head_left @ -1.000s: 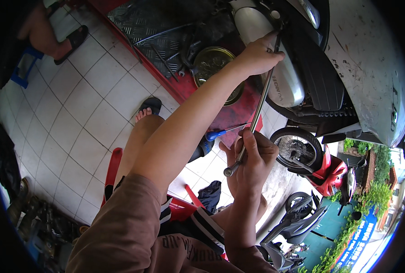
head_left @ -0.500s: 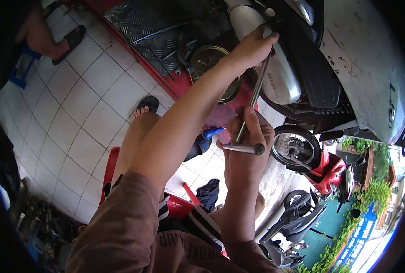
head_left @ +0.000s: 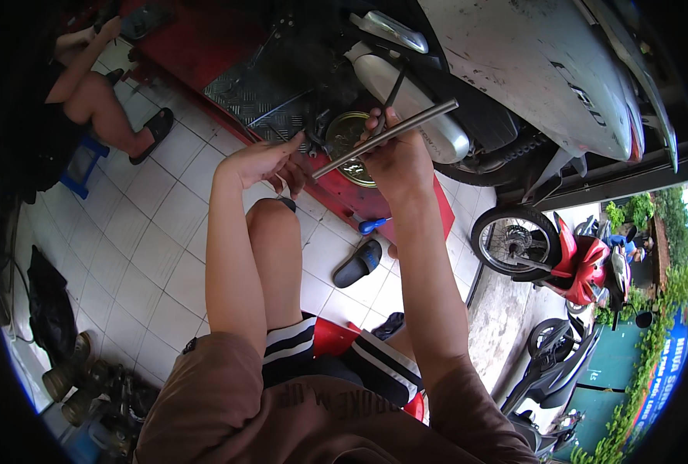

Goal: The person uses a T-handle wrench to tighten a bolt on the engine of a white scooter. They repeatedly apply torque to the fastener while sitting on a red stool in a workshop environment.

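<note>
My right hand (head_left: 398, 161) grips a T-handle wrench, its long metal crossbar (head_left: 427, 116) slanting up to the right. The dark shaft (head_left: 393, 91) sticks up past my fingers toward the scooter's silver engine cover (head_left: 454, 143). My left hand (head_left: 270, 164) is open beside the lower left end of the crossbar, fingers apart and bent; whether a fingertip touches the bar I cannot tell. Behind the wrench, a round brass-coloured tray (head_left: 340, 138) sits on the red bench (head_left: 429, 203). A blue-handled screwdriver (head_left: 372, 226) lies near the bench's front edge.
Loose wrenches lie on a tread-patterned metal plate (head_left: 240, 100). The scooter's grey body (head_left: 514, 54) fills the upper right. Another person (head_left: 100, 108) sits at upper left by a blue stool (head_left: 85, 166). A red motorbike (head_left: 584, 271) stands at the right, and a black slipper (head_left: 357, 263) lies on the tiles.
The wrench has come away from the scooter and turned, its crossbar now across my right hand. My left hand has let go of the shaft and moved left. The view has shifted.
</note>
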